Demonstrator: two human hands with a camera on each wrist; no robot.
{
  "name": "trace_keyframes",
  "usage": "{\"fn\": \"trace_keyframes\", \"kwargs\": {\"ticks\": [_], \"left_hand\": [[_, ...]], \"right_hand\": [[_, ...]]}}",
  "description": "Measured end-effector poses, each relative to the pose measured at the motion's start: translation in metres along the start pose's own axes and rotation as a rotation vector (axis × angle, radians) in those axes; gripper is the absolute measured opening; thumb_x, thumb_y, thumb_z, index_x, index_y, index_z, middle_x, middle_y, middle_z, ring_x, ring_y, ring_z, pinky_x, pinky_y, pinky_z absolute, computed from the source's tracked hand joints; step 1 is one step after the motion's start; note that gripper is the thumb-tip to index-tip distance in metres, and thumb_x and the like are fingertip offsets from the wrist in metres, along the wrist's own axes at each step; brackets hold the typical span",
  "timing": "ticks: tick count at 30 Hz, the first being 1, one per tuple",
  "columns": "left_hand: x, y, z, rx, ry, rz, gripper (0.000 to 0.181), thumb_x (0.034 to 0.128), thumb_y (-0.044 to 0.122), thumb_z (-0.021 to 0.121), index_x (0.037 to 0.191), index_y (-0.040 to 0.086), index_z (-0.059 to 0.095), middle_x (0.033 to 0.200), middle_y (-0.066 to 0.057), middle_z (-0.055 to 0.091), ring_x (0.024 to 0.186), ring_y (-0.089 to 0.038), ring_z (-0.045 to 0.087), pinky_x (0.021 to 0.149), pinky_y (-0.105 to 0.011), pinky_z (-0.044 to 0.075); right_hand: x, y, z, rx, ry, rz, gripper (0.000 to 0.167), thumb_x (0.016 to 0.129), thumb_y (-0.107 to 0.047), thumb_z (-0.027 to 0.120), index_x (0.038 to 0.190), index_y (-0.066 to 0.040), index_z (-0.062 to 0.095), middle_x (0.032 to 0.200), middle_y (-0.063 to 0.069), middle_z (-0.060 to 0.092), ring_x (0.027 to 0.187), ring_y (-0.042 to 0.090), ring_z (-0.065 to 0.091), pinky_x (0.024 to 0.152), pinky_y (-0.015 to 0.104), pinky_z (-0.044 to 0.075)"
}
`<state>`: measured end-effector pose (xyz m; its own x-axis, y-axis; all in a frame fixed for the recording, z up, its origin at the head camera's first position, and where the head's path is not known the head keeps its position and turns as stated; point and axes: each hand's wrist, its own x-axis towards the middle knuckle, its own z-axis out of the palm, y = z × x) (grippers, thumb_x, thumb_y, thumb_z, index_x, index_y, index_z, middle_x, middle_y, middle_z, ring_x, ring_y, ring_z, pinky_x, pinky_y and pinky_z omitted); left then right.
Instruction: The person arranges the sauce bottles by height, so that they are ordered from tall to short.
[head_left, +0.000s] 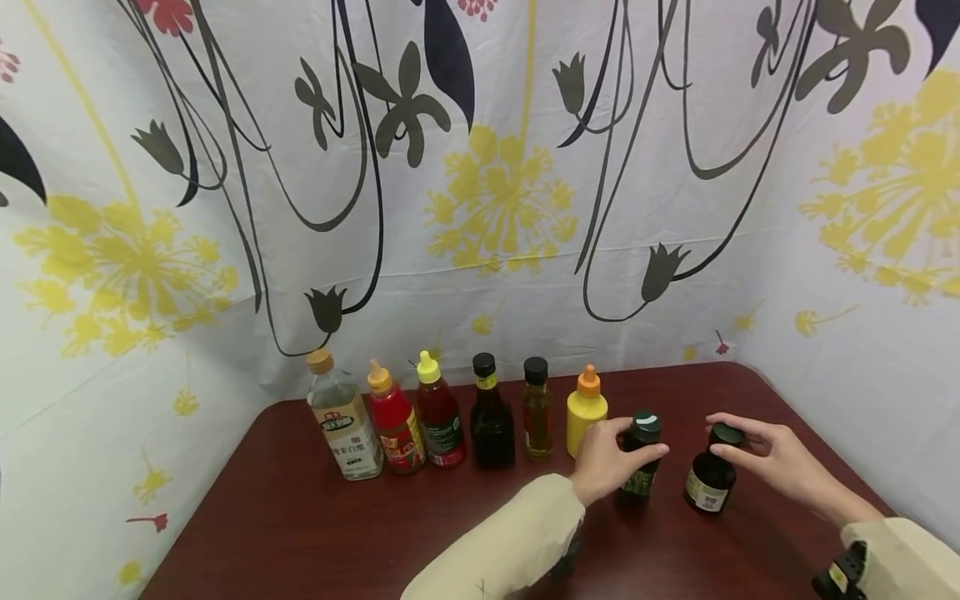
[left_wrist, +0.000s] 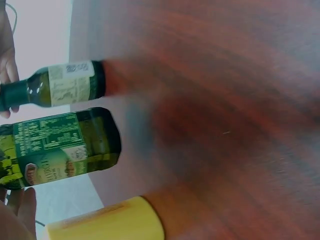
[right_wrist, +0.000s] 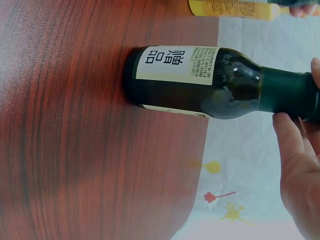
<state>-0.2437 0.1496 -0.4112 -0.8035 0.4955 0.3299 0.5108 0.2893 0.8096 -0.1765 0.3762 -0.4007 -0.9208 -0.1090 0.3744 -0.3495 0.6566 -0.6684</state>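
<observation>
My left hand (head_left: 600, 461) grips a squarish green olive oil bottle (head_left: 637, 483) near its dark green cap, thumb on the near side. Its green label shows in the left wrist view. To the right, my right hand (head_left: 787, 468) pinches a smaller dark glass bottle (head_left: 709, 483) by its green cap and neck. That bottle leans slightly and has a cream label (right_wrist: 175, 65) with black print. Both bottles are at the right side of the table; whether their bases touch it I cannot tell. A yellow squeeze bottle (head_left: 586, 410) with an orange tip stands just behind my left hand.
Along the back of the dark red table (head_left: 315, 533) stand a clear vinegar bottle (head_left: 347, 429), two red sauce bottles (head_left: 396, 425), a dark sauce bottle (head_left: 492, 425) and a slim oil bottle (head_left: 537, 421). A patterned cloth (head_left: 480, 208) hangs behind the table and at both sides.
</observation>
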Motion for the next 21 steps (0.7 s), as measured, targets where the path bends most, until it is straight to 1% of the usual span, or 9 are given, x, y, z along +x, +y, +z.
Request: {"fn": "trace_keyframes", "kwargs": {"ticks": [3,5,7,9,11,16,21], "left_hand": [[0.008,0.001,0.001,0.023,0.002,-0.036,0.037,0.0741,0.039,0.068,0.102,0.015,0.066,0.091,0.012,0.063,0.076,0.003,0.054,0.064,-0.014,0.045],[0.013,0.000,0.003,0.026,0.003,-0.061,0.040,0.0733,0.039,0.069,0.106,0.016,0.065,0.097,0.012,0.062,0.083,0.001,0.056,0.068,-0.016,0.046],[0.018,-0.001,0.004,0.022,0.010,-0.082,0.042,0.0727,0.039,0.070,0.108,0.017,0.064,0.099,0.013,0.062,0.088,-0.001,0.056,0.070,-0.017,0.046],[0.022,-0.002,0.004,0.011,0.016,-0.093,0.040,0.0727,0.038,0.070,0.108,0.019,0.064,0.098,0.013,0.062,0.087,-0.001,0.057,0.070,-0.017,0.046],[0.025,-0.003,0.004,-0.004,0.025,-0.105,0.041,0.0723,0.037,0.070,0.108,0.019,0.064,0.099,0.014,0.062,0.087,0.000,0.056,0.071,-0.017,0.046],[0.030,-0.004,0.007,-0.055,0.050,-0.117,0.039,0.0717,0.033,0.072,0.108,0.019,0.064,0.098,0.013,0.062,0.086,0.002,0.056,0.071,-0.017,0.046],[0.033,-0.011,0.016,-0.125,0.095,-0.148,0.039,0.0719,0.028,0.072,0.108,0.017,0.064,0.098,0.012,0.062,0.086,0.000,0.056,0.073,-0.018,0.046]], "right_hand": [[0.000,0.000,0.000,0.000,0.001,-0.001,0.038,0.082,-0.012,0.063,0.117,0.000,0.053,0.105,-0.022,0.051,0.090,-0.009,0.052,0.064,0.018,0.048],[0.001,0.000,-0.001,-0.007,0.002,-0.006,0.038,0.082,-0.012,0.063,0.117,-0.001,0.053,0.106,-0.018,0.054,0.091,-0.009,0.052,0.065,0.016,0.047],[0.001,0.000,-0.001,-0.013,0.004,-0.011,0.038,0.082,-0.012,0.063,0.117,-0.001,0.053,0.106,-0.014,0.055,0.091,-0.009,0.052,0.066,0.016,0.047],[0.002,0.000,-0.001,-0.016,0.006,-0.017,0.038,0.082,-0.012,0.063,0.117,-0.002,0.054,0.107,-0.011,0.056,0.091,-0.009,0.052,0.066,0.015,0.047],[0.002,0.000,-0.001,-0.011,0.009,-0.021,0.038,0.081,-0.011,0.063,0.117,-0.001,0.054,0.106,-0.014,0.056,0.090,-0.008,0.053,0.065,0.016,0.047],[0.002,0.002,-0.001,0.008,0.004,-0.020,0.038,0.082,-0.010,0.063,0.117,-0.001,0.053,0.104,-0.027,0.050,0.090,-0.008,0.053,0.065,0.016,0.047],[0.002,0.004,0.001,0.015,-0.002,-0.016,0.038,0.082,-0.009,0.063,0.118,-0.001,0.053,0.104,-0.027,0.050,0.091,-0.009,0.052,0.066,0.014,0.046]]}}
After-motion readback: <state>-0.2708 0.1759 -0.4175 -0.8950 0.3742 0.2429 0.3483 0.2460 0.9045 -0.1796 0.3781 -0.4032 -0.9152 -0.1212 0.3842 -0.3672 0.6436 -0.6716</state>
